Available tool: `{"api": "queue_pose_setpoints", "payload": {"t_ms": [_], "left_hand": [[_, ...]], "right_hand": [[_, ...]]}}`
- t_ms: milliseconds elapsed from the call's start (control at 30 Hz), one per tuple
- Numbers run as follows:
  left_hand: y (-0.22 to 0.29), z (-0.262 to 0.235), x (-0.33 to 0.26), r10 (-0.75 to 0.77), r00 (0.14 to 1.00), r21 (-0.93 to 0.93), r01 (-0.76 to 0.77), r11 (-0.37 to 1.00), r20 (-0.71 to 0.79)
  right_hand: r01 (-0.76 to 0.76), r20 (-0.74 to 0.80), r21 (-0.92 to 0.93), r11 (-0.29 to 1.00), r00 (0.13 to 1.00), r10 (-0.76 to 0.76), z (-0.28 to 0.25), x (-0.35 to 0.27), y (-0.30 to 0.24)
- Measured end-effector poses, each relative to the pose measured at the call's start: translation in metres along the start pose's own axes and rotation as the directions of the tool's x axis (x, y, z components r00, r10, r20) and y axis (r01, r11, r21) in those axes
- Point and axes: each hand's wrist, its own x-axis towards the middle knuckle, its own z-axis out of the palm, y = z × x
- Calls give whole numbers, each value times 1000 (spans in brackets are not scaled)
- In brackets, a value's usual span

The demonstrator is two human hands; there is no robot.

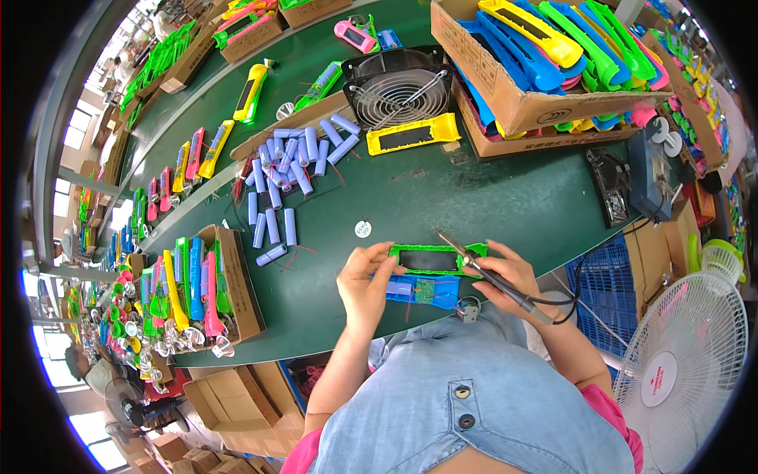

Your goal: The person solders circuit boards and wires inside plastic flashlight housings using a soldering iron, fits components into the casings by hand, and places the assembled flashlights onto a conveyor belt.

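Pinching the green casing (437,259) steady, the person's left hand (365,283) braces it at nine o'clock; her right hand (505,276) grips a soldering iron (483,270) pen-style, tip angled over it.

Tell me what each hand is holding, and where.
Right hand grips a soldering iron by its handle; left hand holds the green casing at its left end.

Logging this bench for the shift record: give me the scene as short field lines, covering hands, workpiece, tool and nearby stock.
Left hand: grips the left end of a green plastic housing
Right hand: holds a soldering iron, tip up over the housing
Under housing: blue half-shell with a small circuit board
Surface: green table
Left stock: lilac battery cells
Behind: black fan; cardboard box of coloured shells
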Motion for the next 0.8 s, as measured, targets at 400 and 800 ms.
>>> {"api": "queue_pose_setpoints", "payload": {"t_ms": [400,800], "left_hand": [[0,-18,59,65,794,596,-505,625,604],[0,-10,61,-195,732,705,-491,512,652]], "right_hand": [[-213,-193,830,516,758,623,44,10,-13],[-394,-59,783,482,724,688,49,19,-10]]}}
